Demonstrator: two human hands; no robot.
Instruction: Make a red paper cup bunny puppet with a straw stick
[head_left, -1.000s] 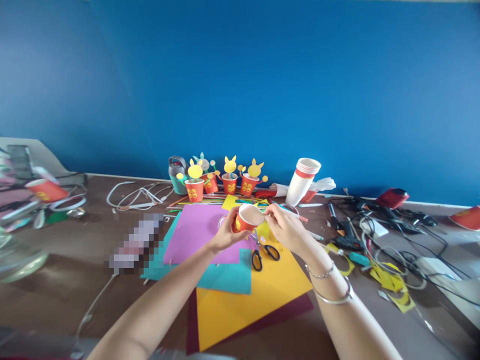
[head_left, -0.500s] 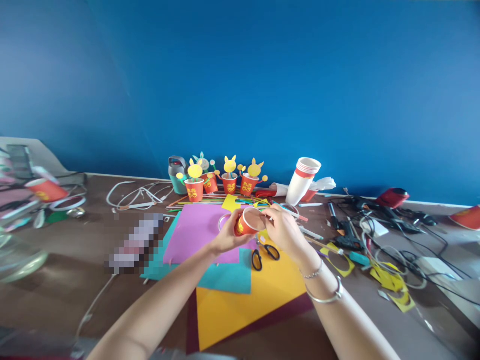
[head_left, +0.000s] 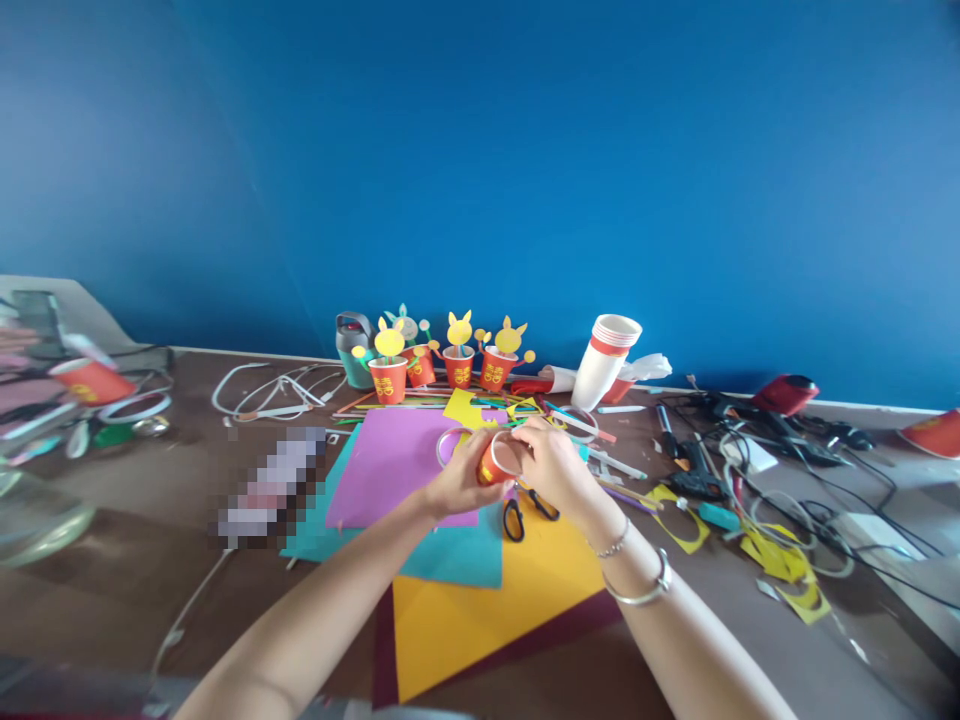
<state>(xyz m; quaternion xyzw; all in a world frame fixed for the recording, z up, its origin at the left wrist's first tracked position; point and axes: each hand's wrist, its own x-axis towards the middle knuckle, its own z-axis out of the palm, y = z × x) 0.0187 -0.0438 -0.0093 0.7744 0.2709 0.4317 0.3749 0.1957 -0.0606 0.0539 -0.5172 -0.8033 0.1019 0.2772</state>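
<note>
My left hand [head_left: 454, 482] is wrapped round a red paper cup [head_left: 504, 455] with yellow print, its mouth tilted towards me and to the right. At the cup's right edge, the closed fingers of my right hand [head_left: 556, 460] pinch the rim; anything small between them is hidden. Black-handled scissors [head_left: 514, 522] lie just below the cup, partly covered by my right hand. Under my hands are sheets of purple paper [head_left: 397, 470], teal paper [head_left: 457, 560] and yellow-orange paper [head_left: 465, 630].
Several red cups [head_left: 388, 382] with yellow paper figures stand along the wall beside a teal bottle [head_left: 355, 350]. A leaning stack of white cups [head_left: 600, 365] is right of them. Glue guns [head_left: 697, 470], cables and yellow paper scraps [head_left: 780, 555] lie at right.
The cup has tipped further towards the right and moved slightly lower. My right hand has shifted left and lower, and its fingers now overlap the cup's mouth.
</note>
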